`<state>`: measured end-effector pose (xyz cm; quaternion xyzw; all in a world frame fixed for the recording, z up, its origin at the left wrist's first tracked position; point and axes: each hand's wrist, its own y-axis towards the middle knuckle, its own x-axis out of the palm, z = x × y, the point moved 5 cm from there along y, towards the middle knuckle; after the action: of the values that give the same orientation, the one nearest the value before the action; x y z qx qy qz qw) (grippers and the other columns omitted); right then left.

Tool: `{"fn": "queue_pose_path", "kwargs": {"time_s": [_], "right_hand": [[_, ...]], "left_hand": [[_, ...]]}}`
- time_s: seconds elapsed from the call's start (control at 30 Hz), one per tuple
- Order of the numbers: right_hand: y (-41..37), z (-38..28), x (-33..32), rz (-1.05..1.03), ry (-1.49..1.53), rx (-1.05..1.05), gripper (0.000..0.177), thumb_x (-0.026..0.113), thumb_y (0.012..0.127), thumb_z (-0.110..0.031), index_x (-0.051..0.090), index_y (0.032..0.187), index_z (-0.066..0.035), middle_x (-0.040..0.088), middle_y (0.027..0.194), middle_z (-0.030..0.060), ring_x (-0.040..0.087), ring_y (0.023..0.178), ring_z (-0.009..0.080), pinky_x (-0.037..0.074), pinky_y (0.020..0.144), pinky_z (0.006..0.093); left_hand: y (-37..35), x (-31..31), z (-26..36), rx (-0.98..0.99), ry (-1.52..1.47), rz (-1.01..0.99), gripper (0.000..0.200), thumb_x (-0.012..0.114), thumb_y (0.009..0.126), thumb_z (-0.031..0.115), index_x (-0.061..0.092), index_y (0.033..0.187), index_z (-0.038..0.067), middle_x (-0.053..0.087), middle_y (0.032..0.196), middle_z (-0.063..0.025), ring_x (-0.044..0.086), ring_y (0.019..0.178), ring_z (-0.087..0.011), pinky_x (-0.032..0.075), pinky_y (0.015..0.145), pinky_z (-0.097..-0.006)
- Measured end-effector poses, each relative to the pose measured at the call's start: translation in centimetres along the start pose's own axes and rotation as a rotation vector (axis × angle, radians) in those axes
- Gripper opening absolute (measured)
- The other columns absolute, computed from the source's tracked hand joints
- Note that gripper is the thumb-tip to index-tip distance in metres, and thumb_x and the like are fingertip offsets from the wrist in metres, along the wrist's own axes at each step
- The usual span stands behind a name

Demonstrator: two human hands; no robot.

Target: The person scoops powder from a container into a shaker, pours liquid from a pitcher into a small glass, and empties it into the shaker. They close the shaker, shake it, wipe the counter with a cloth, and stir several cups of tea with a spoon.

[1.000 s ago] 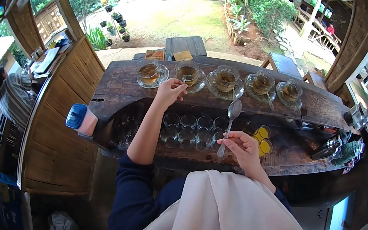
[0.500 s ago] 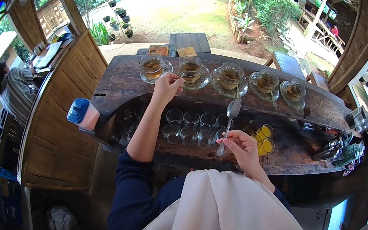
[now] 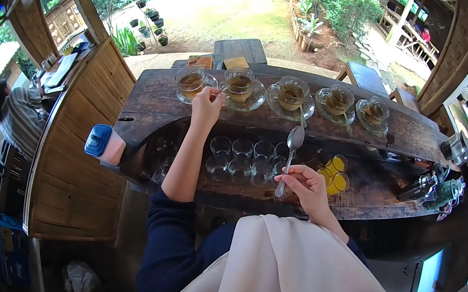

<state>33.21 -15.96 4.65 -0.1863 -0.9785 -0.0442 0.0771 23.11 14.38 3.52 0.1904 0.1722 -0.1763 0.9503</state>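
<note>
My left hand point(image 3: 205, 108) is closed in a pinch at the left side of the second glass teacup point(image 3: 240, 82), where its handle is mostly hidden by the fingers. This teacup stands upright on a glass saucer point(image 3: 254, 100) and holds amber liquid. Just left of the hand is another filled teacup point(image 3: 191, 82) on its saucer. My right hand point(image 3: 307, 188) grips a metal spoon point(image 3: 295, 139) by the handle, bowl upward, over the lower shelf. Farther right stand a third teacup point(image 3: 291, 94), a fourth point(image 3: 335, 100) and another point(image 3: 372, 112), with dark matter inside.
Upturned-looking clear glasses point(image 3: 240, 166) and glasses of yellow liquid point(image 3: 337, 174) stand on the lower shelf. A blue-lidded container point(image 3: 102, 142) sits at the counter's left end. Jars point(image 3: 450, 193) are at right. A person point(image 3: 22, 117) is behind the wooden partition point(image 3: 80, 142).
My left hand has shifted slightly left relative to the second teacup, and its fingers now cover more of the handle side. The right hand and spoon stay almost still.
</note>
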Motion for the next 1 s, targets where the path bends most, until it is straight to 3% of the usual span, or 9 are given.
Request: {"fn": "queue_pose_path", "kwargs": {"time_s": [0.27, 0.53, 0.7, 1.0], "right_hand": [[0.2, 0.7, -0.1, -0.01, 0.022, 0.02, 0.014, 0.058, 0.089, -0.003, 0.059, 0.103, 0.001, 0.068, 0.094, 0.0095, 0.06, 0.083, 0.0054, 0.043, 0.064, 0.014], [0.6, 1.2, 0.2, -0.029, 0.054, 0.044, 0.014, 0.056, 0.09, -0.002, 0.058, 0.103, 0.003, 0.066, 0.092, 0.009, 0.064, 0.09, 0.0141, 0.051, 0.077, 0.022], [0.7, 1.2, 0.3, -0.038, 0.077, 0.059, 0.014, 0.056, 0.09, -0.003, 0.057, 0.103, 0.002, 0.066, 0.092, 0.0094, 0.064, 0.089, 0.0134, 0.051, 0.076, 0.0222], [0.9, 1.3, 0.2, -0.012, 0.033, 0.056, 0.015, 0.056, 0.09, -0.004, 0.057, 0.104, 0.001, 0.067, 0.089, 0.0092, 0.064, 0.084, 0.011, 0.051, 0.071, 0.021]], "left_hand": [[0.4, 0.1, -0.3, -0.02, 0.005, 0.025, 0.018, 0.061, 0.086, 0.01, 0.059, 0.092, -0.006, 0.067, 0.074, -0.0097, 0.064, 0.068, -0.0121, 0.049, 0.061, -0.0239], [0.6, 0.3, -0.4, -0.021, -0.018, 0.051, 0.016, 0.06, 0.086, 0.009, 0.057, 0.09, -0.006, 0.067, 0.074, -0.0109, 0.065, 0.068, -0.0135, 0.049, 0.061, -0.0243], [0.4, 0.2, 0.2, 0.049, 0.039, 0.119, 0.011, 0.059, 0.085, 0.006, 0.055, 0.084, -0.004, 0.067, 0.074, -0.0122, 0.065, 0.067, -0.0167, 0.049, 0.062, -0.0267], [1.4, 1.1, -1.4, 0.172, 0.109, 0.155, 0.007, 0.056, 0.083, 0.002, 0.057, 0.087, -0.004, 0.067, 0.076, -0.0124, 0.066, 0.071, -0.0183, 0.05, 0.065, -0.0274]]}}
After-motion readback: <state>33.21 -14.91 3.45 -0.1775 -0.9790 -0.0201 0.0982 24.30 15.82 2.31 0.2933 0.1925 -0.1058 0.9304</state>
